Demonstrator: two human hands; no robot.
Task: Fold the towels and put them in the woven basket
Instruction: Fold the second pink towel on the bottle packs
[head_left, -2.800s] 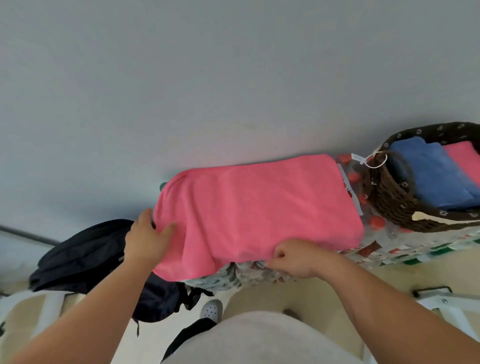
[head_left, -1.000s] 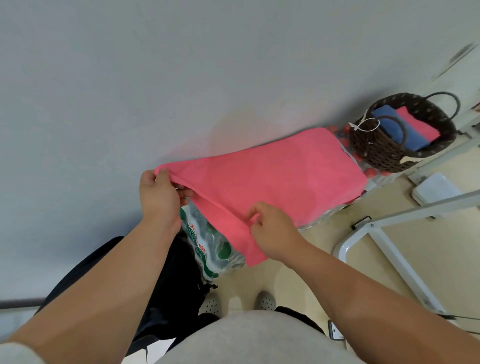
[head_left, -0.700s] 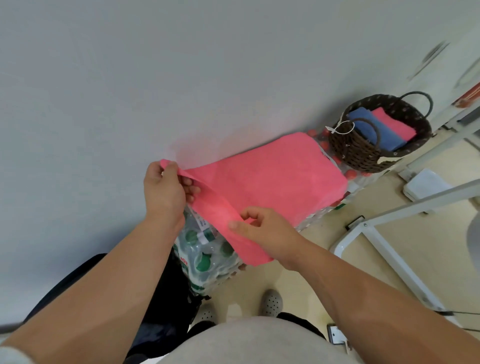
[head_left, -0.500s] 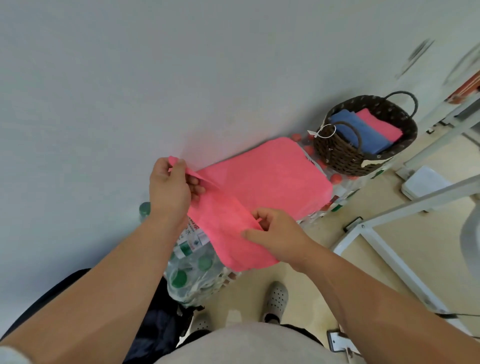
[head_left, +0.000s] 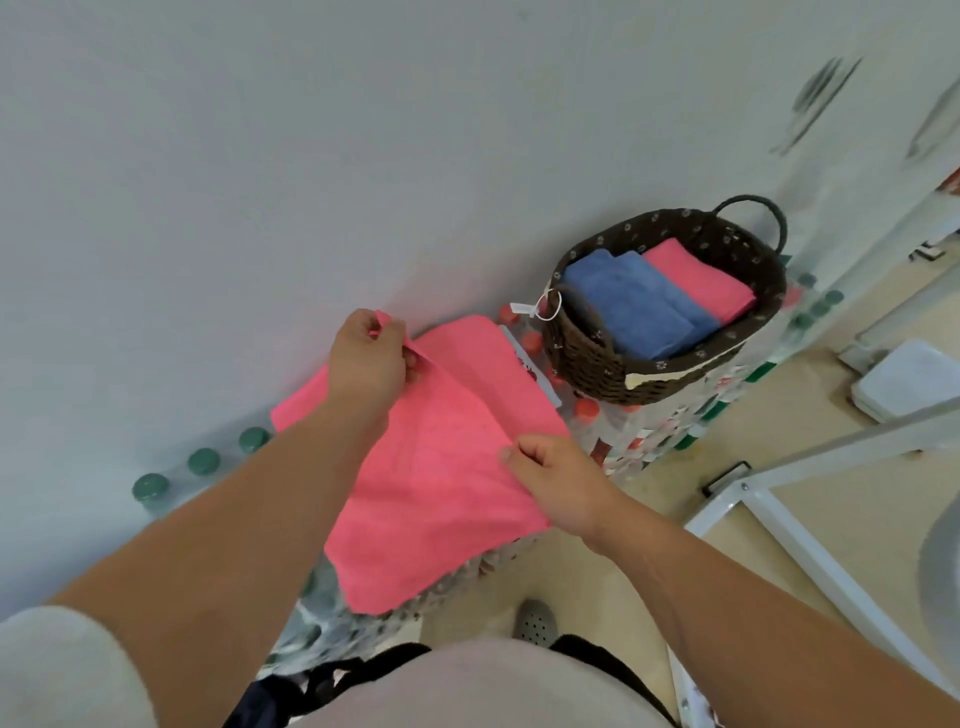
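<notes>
A pink towel (head_left: 436, 467) lies partly folded over packs of water bottles against the wall. My left hand (head_left: 368, 358) pinches its far corner, lifted above the towel's far end. My right hand (head_left: 553, 480) pinches the near right edge. To the right stands the dark woven basket (head_left: 587, 358) on more bottle packs. Inside it lie a folded blue towel (head_left: 631, 301) and a folded pink towel (head_left: 698, 283), side by side.
Shrink-wrapped bottle packs (head_left: 649, 441) with green caps (head_left: 203, 460) and red caps line the grey wall. A white metal frame (head_left: 769, 514) crosses the beige floor at right. A white flat object (head_left: 909, 379) lies beyond it. My shoe (head_left: 535, 621) shows below.
Both hands have carried the towel's left end over to the right, toward the basket, doubling it over itself. The view has swung right, and the green bottle caps at left are now uncovered.
</notes>
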